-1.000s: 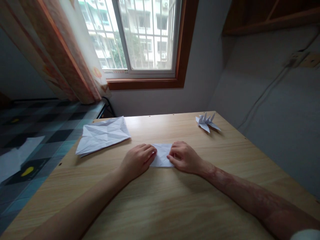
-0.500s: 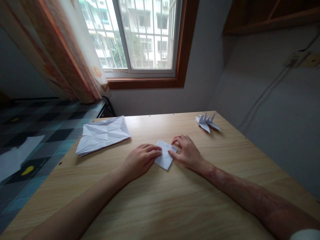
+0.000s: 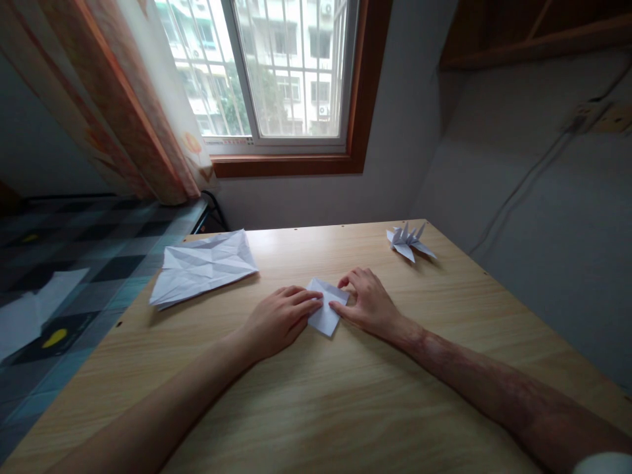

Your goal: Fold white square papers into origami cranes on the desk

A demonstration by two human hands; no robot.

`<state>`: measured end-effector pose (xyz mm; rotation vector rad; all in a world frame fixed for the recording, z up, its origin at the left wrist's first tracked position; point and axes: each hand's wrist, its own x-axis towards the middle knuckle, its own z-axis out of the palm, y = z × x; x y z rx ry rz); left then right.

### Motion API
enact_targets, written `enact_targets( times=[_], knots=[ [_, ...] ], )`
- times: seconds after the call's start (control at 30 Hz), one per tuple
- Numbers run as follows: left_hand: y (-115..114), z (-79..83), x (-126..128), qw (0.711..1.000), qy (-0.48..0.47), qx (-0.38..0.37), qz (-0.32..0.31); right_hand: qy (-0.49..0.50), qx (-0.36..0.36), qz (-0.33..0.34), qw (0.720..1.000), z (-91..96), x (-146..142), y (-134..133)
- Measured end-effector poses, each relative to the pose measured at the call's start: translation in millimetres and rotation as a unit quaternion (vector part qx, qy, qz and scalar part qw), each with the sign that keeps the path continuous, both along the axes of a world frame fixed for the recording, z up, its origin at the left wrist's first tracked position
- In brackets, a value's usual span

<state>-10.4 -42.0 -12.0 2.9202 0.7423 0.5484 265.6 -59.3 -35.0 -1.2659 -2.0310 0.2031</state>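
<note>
A small square of folded white paper (image 3: 326,320) lies on the wooden table in front of me, one corner pointing towards me. My left hand (image 3: 284,319) is closed at its left side, fingertips pressed onto the paper. At the right corner, my right hand (image 3: 368,299) pinches the paper, with the thumb on top and the index finger curled at the far edge. A lifted flap along the upper right side shows a crease. The underside of the paper is hidden.
Creased white paper sheets (image 3: 210,264) lie at the table's back left. Folded paper cranes (image 3: 407,242) stand near the back right corner. More white paper (image 3: 22,322) rests on the checked bed (image 3: 116,266) left of the table (image 3: 296,408). A wall borders the right side.
My left fingertips have slid slightly right over the paper. The upper right edge of the paper is now raised and folded inward a little, with my right thumb moving slightly left.
</note>
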Motion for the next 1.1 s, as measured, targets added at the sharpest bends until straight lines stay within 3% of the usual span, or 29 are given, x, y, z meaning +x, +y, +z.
enact_targets(
  times=[0.23,0.43,0.53,0.67,0.9,1.1],
  knots=[
    [0.3,-0.9,0.6,1.0,-0.025,-0.004,-0.005,-0.008,0.005,0.079,0.997,5.3,-1.9,-3.9],
    [0.4,-5.1,0.2,0.997,-0.052,-0.014,0.051,-0.069,0.019,0.155,0.985,6.5,-3.3,-7.4],
    [2.0,-5.3,-0.8,0.998,-0.037,-0.021,0.044,-0.063,0.02,0.176,0.982,9.3,-4.6,-9.1],
    [4.3,-5.5,-2.4,0.999,-0.004,-0.036,0.029,-0.052,0.026,0.192,0.98,13.7,-7.4,-12.8],
    [2.8,-3.7,-3.3,0.995,0.023,-0.076,0.062,0.033,0.014,0.213,0.976,9.8,-8.8,-16.1],
    [3.8,-1.8,-2.0,0.994,0.03,-0.079,0.067,0.049,0.004,0.197,0.979,8.7,-7.4,-13.9]
  ],
)
